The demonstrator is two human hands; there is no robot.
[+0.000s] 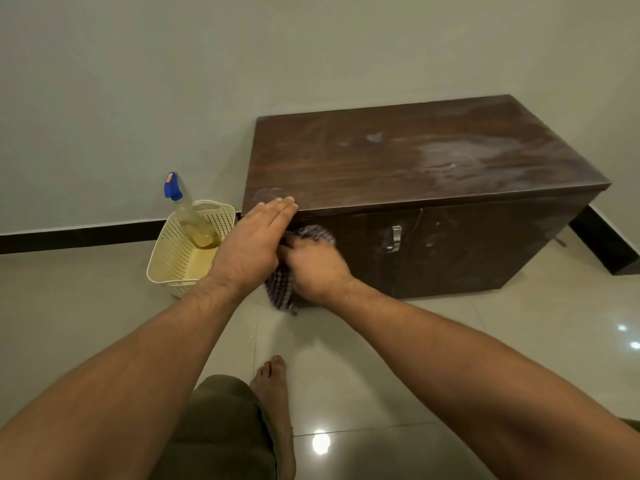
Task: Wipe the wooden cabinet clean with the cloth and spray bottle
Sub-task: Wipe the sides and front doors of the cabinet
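A cream perforated basket (173, 258) stands on the tiled floor (450, 358) just beside the left end of the wooden cabinet (415, 161). The spray bottle (188, 213), blue-headed and holding yellowish liquid, leans inside it. The left hand (252, 240) lies flat, fingers (280, 207) straight and together, tips on the front-left corner of the cabinet top, holding nothing. Just right and lower, the right hand (315, 268) presses the checked cloth (282, 289) against the left door, fingers curled on it, apparently bunched; the hand is blurred. A metal handle (394, 239) sits further right. Pale smears mark the top's right half.
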